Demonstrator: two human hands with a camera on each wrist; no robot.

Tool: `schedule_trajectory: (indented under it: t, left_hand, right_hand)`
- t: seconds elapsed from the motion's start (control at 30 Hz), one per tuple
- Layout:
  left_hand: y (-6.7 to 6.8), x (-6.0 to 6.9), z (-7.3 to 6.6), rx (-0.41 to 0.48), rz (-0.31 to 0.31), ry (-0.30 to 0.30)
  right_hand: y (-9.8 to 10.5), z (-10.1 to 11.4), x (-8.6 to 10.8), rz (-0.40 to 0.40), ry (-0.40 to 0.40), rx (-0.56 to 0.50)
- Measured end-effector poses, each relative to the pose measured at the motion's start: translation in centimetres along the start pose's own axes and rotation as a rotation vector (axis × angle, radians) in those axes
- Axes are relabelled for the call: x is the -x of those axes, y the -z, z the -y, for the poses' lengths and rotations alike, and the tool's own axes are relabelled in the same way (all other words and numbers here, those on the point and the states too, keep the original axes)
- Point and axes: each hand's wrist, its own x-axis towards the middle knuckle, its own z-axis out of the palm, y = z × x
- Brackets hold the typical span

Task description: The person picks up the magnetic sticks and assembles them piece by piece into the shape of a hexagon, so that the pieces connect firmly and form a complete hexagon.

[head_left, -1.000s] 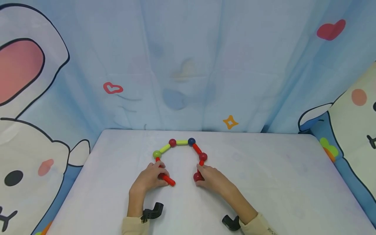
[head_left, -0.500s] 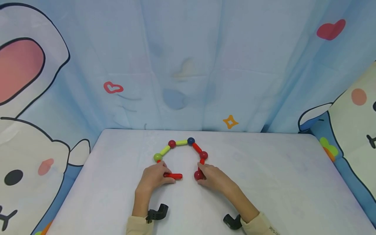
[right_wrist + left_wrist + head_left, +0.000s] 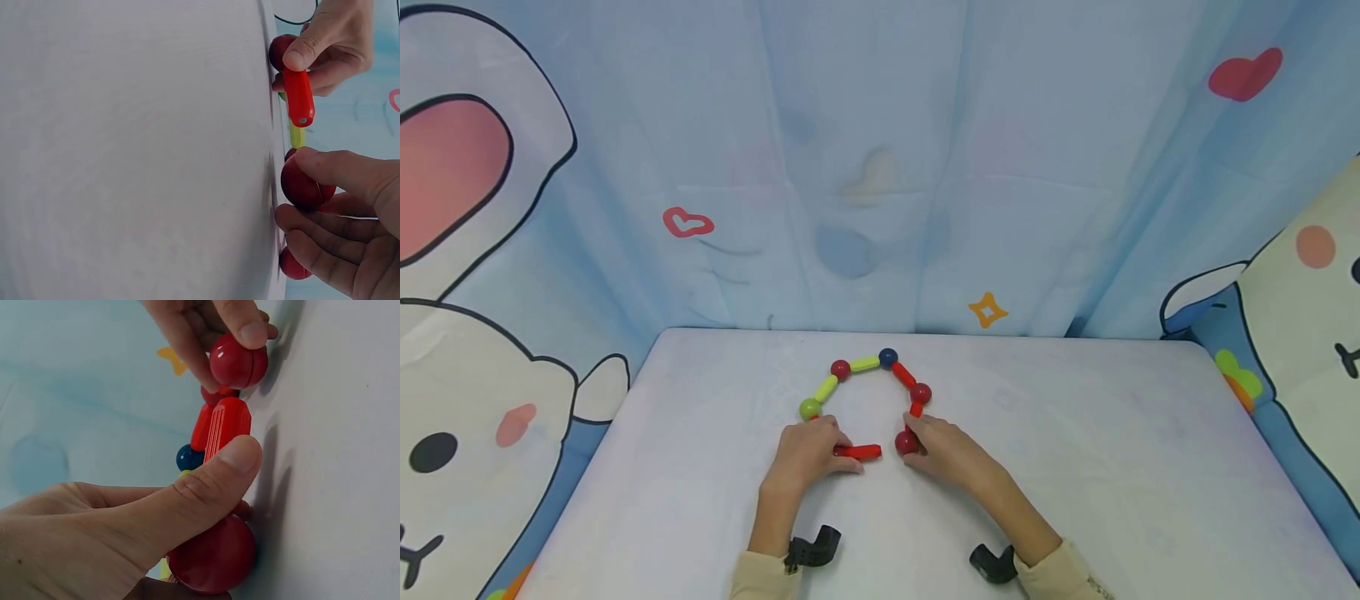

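Observation:
An almost closed ring of coloured rods and balls lies on the white table. My left hand (image 3: 811, 454) is at its near left end, thumb and fingers gripping a red rod (image 3: 230, 419) beside a dark red ball (image 3: 215, 559). The rod's free end points right. Across a small gap, my right hand (image 3: 953, 454) pinches another red ball (image 3: 305, 184) at the other end. Around the far side run a green ball (image 3: 809, 408), a red ball (image 3: 840, 370), a blue ball (image 3: 888, 357) and a further red ball (image 3: 921, 392), joined by yellow-green and red rods.
The white tabletop (image 3: 1112, 467) extends on both sides of the ring. A light blue printed curtain (image 3: 880, 167) hangs behind its far edge. Black wrist devices sit on the left wrist (image 3: 815, 547) and the right wrist (image 3: 992, 565).
My left hand has moved right, swinging the red rod from a downward slant to nearly level, so the gap has narrowed. The green ball shifted right and nearer; my right hand barely moved.

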Motion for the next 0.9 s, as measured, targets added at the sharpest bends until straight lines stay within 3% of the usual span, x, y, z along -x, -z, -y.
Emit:
schedule_trajectory:
  t: [0.23, 0.4, 0.47, 0.53, 0.6, 0.67, 0.77, 0.9]
  left_hand:
    - [-0.7, -0.5, -0.9, -0.097, -0.073, -0.053]
    - [-0.9, -0.6, -1.3, -0.011, -0.084, -0.041]
    - [-0.8, -0.6, -1.1, 0.052, -0.116, -0.015]
    - [-0.6, -0.5, -0.6, 0.105, -0.186, 0.027]
    - [-0.5, -0.5, 0.2, 0.119, -0.271, 0.075]
    - [-0.5, -0.5, 1.1, 0.122, -0.314, 0.121]
    - [-0.5, -0.3, 2.4, 0.15, -0.279, 0.142]
    - [-0.5, 0.2, 3.7, 0.252, -0.166, 0.091]
  right_hand:
    - [0.1, 0.1, 0.1, 0.029, 0.046, -0.04]
    - [0.2, -0.3, 0.2, 0.015, 0.03, -0.033]
    - [0.3, -0.5, 0.2, 0.015, 0.037, -0.04]
    - [0.6, -0.8, 0.2, 0.022, 0.046, -0.054]
    - [0.8, -1.0, 0.2, 0.031, 0.054, -0.071]
    - [1.0, -1.3, 0.2, 0.015, 0.059, -0.081]
    - [1.2, -1.6, 0.2, -0.096, 0.083, -0.051]
    - [1.0, -2.1, -0.1, -0.254, 0.104, 0.039]
